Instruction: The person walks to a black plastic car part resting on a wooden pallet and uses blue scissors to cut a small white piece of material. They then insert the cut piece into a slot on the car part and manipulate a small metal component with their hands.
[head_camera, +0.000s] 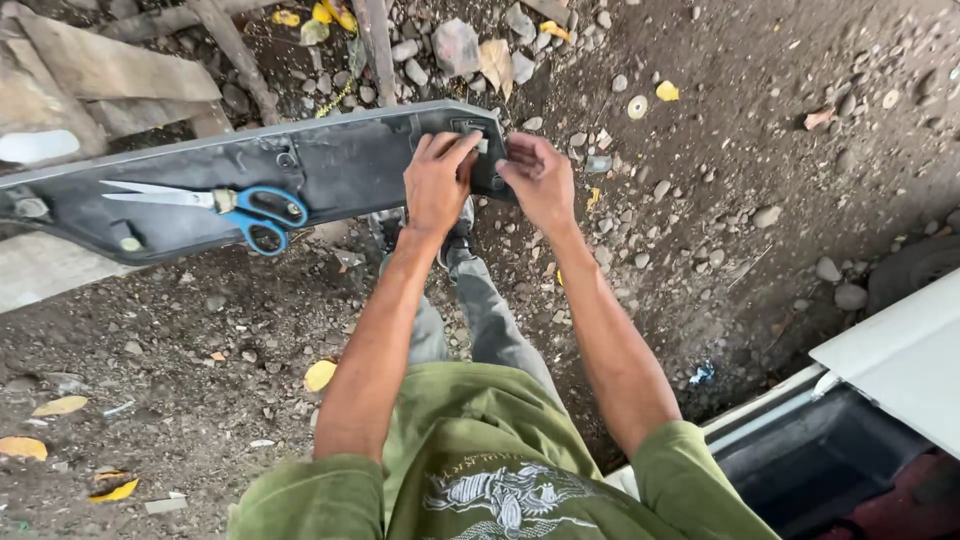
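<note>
A long dark plastic panel (330, 165) lies across the upper left, its inner side up. My left hand (437, 185) rests flat on its right end, fingers spread and pointing up toward a small grey fitting (481, 143). My right hand (540, 180) curls around the panel's right tip, pinching at the same spot. What lies between the fingers is hidden. Scissors (235, 205) with blue handles lie on the panel to the left, blades pointing left, away from both hands.
The ground is dirt with stones (455, 45), yellow leaves (320, 375) and wooden planks (100, 70) at the upper left. A white vehicle edge (890, 350) with a dark opening sits at the lower right. My legs stand beneath the panel.
</note>
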